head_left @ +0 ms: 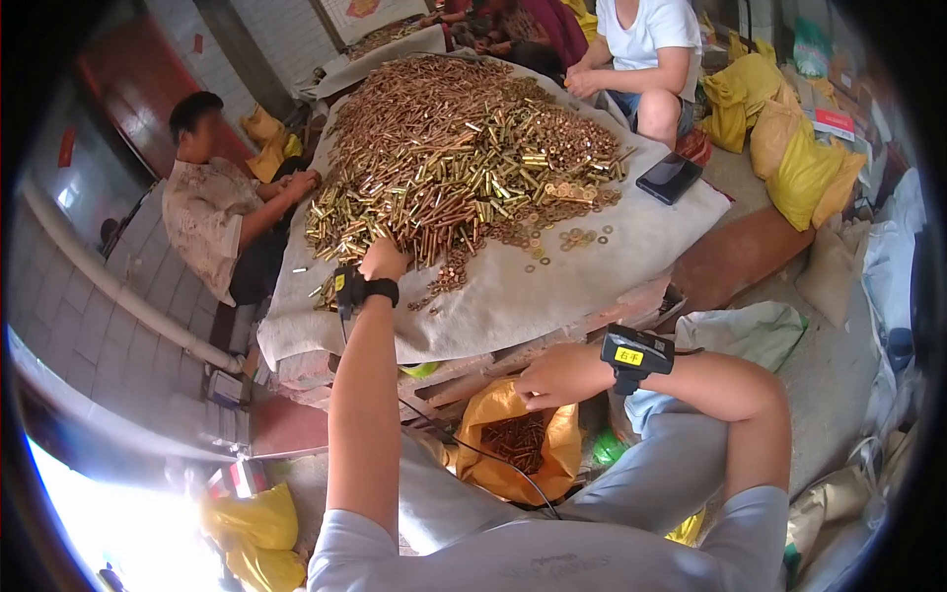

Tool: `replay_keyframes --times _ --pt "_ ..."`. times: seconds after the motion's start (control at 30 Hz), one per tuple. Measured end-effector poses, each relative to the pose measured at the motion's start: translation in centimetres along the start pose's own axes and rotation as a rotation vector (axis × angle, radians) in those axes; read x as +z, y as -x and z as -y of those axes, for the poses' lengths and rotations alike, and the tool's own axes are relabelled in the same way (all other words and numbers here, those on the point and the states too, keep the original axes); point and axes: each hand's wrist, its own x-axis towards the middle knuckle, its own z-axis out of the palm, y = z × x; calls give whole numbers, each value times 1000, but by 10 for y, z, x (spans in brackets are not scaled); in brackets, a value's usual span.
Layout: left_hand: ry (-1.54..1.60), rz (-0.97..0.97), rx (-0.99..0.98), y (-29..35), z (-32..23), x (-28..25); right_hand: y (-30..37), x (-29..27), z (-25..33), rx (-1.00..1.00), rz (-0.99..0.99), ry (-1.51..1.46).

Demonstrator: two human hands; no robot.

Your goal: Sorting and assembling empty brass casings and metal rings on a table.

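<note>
My left hand (385, 260) reaches into the near edge of a large pile of metal fasteners (444, 148) on a cloth-covered table. Its fingertips are among brass-coloured metal sleeves (345, 212) and copper-coloured rods; whether they grip one is hidden. Beside that hand lies a small cluster of nuts (449, 276). My right hand (552, 377) hangs over the rim of an orange-yellow sack (564, 434) between my knees, fingers loosely bent and apart, with nothing visible in them. Inside the sack are many reddish-brown metal pieces (513, 441).
Flat washers (577, 237) and a black phone (670, 179) lie on the pale cloth (641, 237). One person (222, 197) sits at the left, another (646, 59) at the far right, more at the far end. Yellow sacks (804, 168) line the right side. A cable (493, 459) crosses the sack.
</note>
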Motion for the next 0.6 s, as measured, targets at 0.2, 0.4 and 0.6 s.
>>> replay_keyframes --times 0.2,0.4,0.6 --pt "410 -111 -15 39 16 -22 21 -15 -9 81 -288 -341" --pt "685 -255 319 111 18 -98 9 -51 -21 119 -656 -398" --pt "781 -40 416 221 -9 -142 -23 -79 53 -48 -736 -462"
